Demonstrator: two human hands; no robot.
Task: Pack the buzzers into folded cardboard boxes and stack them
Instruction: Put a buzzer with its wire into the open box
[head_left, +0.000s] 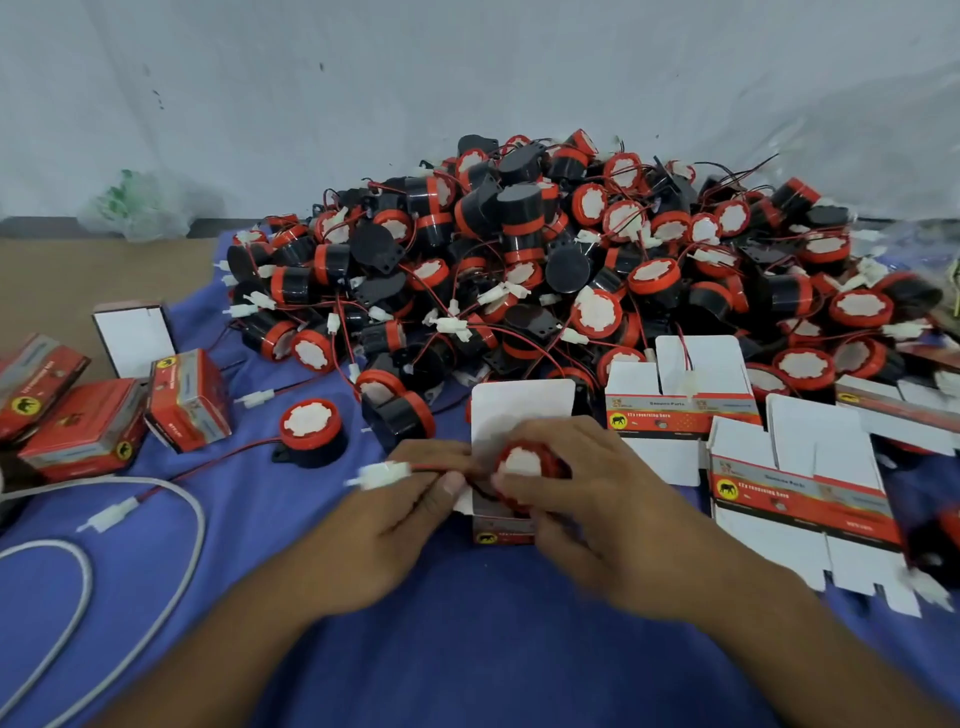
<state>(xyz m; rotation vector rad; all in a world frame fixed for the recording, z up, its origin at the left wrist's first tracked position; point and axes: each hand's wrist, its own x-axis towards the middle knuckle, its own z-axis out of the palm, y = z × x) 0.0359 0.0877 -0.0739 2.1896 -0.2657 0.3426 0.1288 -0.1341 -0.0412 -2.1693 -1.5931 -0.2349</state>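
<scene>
Matt blue cloth (498, 623), cardboard box (519, 410)

Three closed red boxes (188, 401), one open box (521, 406), buzzers (653, 276) beyond counting.

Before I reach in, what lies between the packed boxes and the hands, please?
A lone buzzer on the blue cloth, shown in the head view.
</scene>
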